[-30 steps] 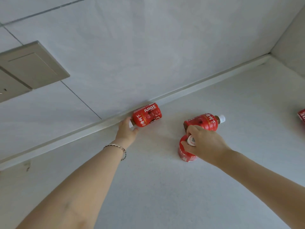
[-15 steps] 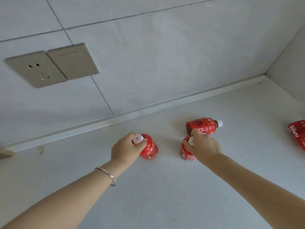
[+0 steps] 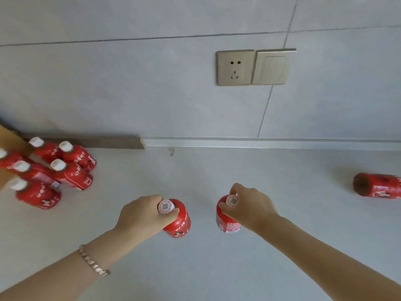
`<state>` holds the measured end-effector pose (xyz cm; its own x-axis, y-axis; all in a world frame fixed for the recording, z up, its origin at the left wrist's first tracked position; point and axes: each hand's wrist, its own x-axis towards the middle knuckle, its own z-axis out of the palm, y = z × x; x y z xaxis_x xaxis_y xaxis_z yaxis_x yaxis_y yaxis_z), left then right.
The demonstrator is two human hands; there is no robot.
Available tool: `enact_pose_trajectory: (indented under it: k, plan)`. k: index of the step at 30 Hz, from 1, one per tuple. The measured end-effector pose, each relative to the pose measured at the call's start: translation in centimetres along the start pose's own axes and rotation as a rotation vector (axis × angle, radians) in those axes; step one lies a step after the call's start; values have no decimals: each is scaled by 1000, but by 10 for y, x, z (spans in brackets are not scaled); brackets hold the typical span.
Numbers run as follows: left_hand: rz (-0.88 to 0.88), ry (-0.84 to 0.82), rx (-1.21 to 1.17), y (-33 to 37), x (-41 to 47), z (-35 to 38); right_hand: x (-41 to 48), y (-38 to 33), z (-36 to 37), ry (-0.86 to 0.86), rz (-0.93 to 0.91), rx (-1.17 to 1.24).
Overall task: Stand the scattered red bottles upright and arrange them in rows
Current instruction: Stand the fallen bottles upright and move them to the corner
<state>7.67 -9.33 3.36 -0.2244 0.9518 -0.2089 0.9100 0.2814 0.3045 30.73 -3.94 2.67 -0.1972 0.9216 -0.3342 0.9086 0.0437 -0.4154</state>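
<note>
On the counter point(image 3: 282, 213), each hand grips an upright red, white-capped bottle's neck: left hand point(image 3: 141, 216) on the left bottle point(image 3: 179, 222), right hand point(image 3: 249, 208) on the right bottle point(image 3: 226, 224), both seemingly standing.

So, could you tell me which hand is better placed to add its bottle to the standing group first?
Left. The left hand grips its bottle by the cap on the side nearer the standing group at far left; the right hand and its bottle sit farther away.

You face a grey tiled wall point(image 3: 152, 83) with a beige socket point(image 3: 235, 68) and switch point(image 3: 271, 69); pale countertop point(image 3: 217, 268) below, evenly lit.
</note>
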Motion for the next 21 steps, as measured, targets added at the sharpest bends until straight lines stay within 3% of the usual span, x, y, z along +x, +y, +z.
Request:
enact_pose_trajectory:
  k: [12, 18, 21]
  plan:
    - [-162, 150, -24, -342, 3, -106, 33, -316, 147, -95, -109, -41]
    - [-326, 227, -34, -458, 4, -130, 53, -459, 215, -250, -265, -48]
    - [-408, 257, -61, -496, 5, -135, 70, -523, 244, -231, -347, -9]
